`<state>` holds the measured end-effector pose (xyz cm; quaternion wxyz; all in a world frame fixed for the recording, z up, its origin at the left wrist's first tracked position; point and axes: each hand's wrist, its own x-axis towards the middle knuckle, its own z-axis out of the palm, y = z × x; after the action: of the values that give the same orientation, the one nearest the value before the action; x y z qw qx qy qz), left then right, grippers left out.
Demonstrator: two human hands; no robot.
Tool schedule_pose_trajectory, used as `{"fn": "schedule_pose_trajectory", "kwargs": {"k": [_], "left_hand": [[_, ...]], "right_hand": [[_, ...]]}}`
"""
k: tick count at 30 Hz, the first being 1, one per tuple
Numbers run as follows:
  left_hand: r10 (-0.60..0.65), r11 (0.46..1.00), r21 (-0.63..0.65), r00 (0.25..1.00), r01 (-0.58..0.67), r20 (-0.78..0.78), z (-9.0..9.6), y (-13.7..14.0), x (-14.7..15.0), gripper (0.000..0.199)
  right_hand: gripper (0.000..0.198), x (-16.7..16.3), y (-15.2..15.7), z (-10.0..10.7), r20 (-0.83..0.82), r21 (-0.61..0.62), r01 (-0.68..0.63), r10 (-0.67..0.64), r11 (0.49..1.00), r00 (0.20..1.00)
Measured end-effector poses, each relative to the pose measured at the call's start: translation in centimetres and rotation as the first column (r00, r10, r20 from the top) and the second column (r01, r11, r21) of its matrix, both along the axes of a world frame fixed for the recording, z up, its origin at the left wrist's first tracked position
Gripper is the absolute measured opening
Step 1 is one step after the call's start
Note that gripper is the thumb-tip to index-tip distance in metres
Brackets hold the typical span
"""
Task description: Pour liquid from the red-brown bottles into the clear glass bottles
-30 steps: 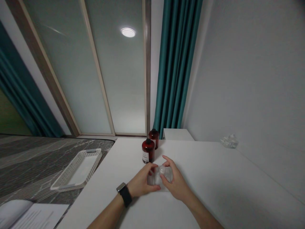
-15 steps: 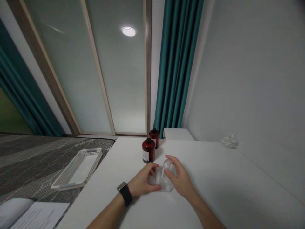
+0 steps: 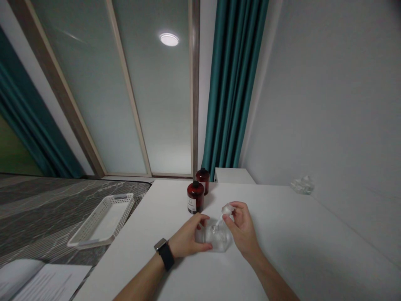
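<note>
A clear, squarish bottle (image 3: 217, 239) stands on the white table. My left hand (image 3: 191, 236), with a dark watch on its wrist, is wrapped round the bottle's left side. Between the thumb and fingers of my right hand (image 3: 242, 223) is a clear cap (image 3: 227, 209), tilted just above the bottle's mouth. A pale thin stem slants down from the cap toward the bottle opening; whether its lower end is inside, I cannot tell. Just beyond my left hand stands a dark red bottle (image 3: 195, 197) with a white label, and a second red bottle (image 3: 203, 179) is behind it.
Bare white tabletop (image 3: 266, 251) lies right of my hands. A crumpled clear object (image 3: 302, 185) rests at the far right by the wall. Beyond the table's left edge are a white perforated basket (image 3: 105, 221) and an open book (image 3: 53, 282).
My right hand has raised the cap from the bottle's mouth and moved it slightly right, tilting it so the stem shows. My left hand keeps its grip on the bottle.
</note>
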<state>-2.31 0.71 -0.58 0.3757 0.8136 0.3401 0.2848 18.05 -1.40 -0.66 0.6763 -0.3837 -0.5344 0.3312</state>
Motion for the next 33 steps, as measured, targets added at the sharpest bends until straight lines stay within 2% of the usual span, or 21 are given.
{"fn": "schedule_pose_trajectory", "kwargs": {"k": [4, 17, 24, 33], "left_hand": [[0.009, 1.000, -0.007, 1.000, -0.009, -0.005, 0.0, 0.0, 0.0, 0.067], [0.005, 1.000, -0.001, 1.000, -0.005, -0.016, 0.0, 0.1, 0.0, 0.064], [-0.003, 1.000, 0.008, 1.000, 0.003, -0.029, -0.1, 0.2, -0.1, 0.064], [-0.001, 1.000, 0.010, 1.000, 0.001, -0.013, 0.0, 0.0, 0.0, 0.063]], "right_hand": [[0.034, 0.0, -0.1, 0.2, -0.024, 0.015, 0.061, -0.061, 0.998, 0.998], [0.038, 0.0, 0.0, 1.1, -0.137, -0.071, 0.004, -0.014, 0.997, 0.991], [0.040, 0.0, 0.3, 1.0, -0.214, -0.160, 0.042, -0.077, 0.986, 0.974], [0.039, -0.1, 0.4, 0.7, -0.180, -0.171, 0.056, -0.087, 0.984, 0.980]]}}
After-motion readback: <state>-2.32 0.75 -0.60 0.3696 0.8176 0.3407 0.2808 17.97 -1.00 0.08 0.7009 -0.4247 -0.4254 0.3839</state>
